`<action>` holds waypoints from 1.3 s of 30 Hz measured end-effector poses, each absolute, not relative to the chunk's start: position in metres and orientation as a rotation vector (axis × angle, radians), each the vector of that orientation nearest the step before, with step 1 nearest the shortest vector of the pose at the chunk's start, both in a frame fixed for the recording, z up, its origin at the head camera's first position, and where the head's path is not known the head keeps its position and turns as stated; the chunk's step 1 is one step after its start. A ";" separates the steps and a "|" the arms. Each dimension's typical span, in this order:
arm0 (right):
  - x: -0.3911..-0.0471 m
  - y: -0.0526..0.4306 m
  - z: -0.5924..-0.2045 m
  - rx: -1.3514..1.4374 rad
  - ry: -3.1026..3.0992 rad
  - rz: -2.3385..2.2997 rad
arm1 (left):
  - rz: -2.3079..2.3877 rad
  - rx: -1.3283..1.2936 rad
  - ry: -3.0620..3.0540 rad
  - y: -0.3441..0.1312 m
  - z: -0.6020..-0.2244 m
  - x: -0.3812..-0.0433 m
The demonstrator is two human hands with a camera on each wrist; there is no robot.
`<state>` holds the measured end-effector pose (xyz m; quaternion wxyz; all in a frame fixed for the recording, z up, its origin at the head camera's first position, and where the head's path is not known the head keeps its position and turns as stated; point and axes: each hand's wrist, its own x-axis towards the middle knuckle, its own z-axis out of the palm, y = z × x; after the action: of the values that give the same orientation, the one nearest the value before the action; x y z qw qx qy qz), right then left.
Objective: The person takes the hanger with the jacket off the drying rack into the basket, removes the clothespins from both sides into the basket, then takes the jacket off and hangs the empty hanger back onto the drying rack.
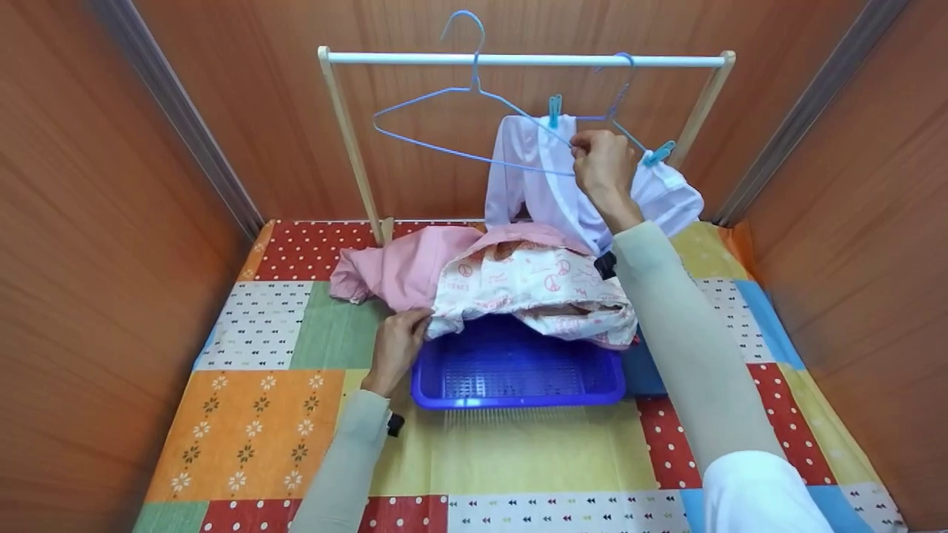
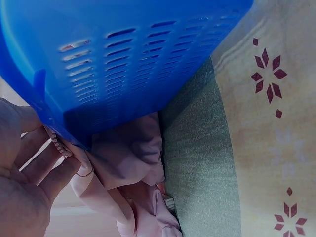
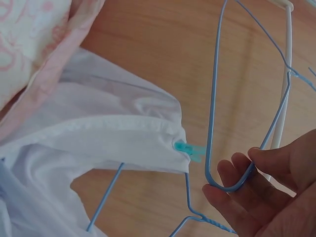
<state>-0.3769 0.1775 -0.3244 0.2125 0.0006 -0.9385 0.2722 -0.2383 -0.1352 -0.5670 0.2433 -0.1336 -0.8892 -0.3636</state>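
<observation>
Between the wooden side walls, patterned cloth (image 1: 252, 437) spreads out in front of the blue basket (image 1: 518, 403) and to its left, leaving room around the left hand (image 1: 396, 348); that hand pinches the edge of the pink jacket (image 1: 426, 259) beside the basket's rim, most of the garment lying beyond its fingertips and over the basket's back. Above, the right hand (image 1: 606, 166) pinches one corner of a hanger (image 3: 213, 98), whose frame reaches left, just in front of the white shirt (image 1: 552, 163)

Garment (image 1: 522, 280) over basket (image 1: 518, 403) rear, front free
</observation>
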 end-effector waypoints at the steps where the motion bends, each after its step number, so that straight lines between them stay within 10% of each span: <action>1: -0.378 0.175 -0.323 0.004 -2.611 0.749 | -0.996 -0.366 -2.429 -0.135 -0.567 -0.238; 39: -0.392 0.119 -0.348 -0.011 -2.756 0.762 | -0.968 -0.338 -2.436 -0.134 -0.570 -0.239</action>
<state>-0.3917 0.1191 -0.3483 0.1409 -0.0039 -0.9542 0.2639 -0.2395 -0.1342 -0.5704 0.2466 -0.1238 -0.8933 -0.3549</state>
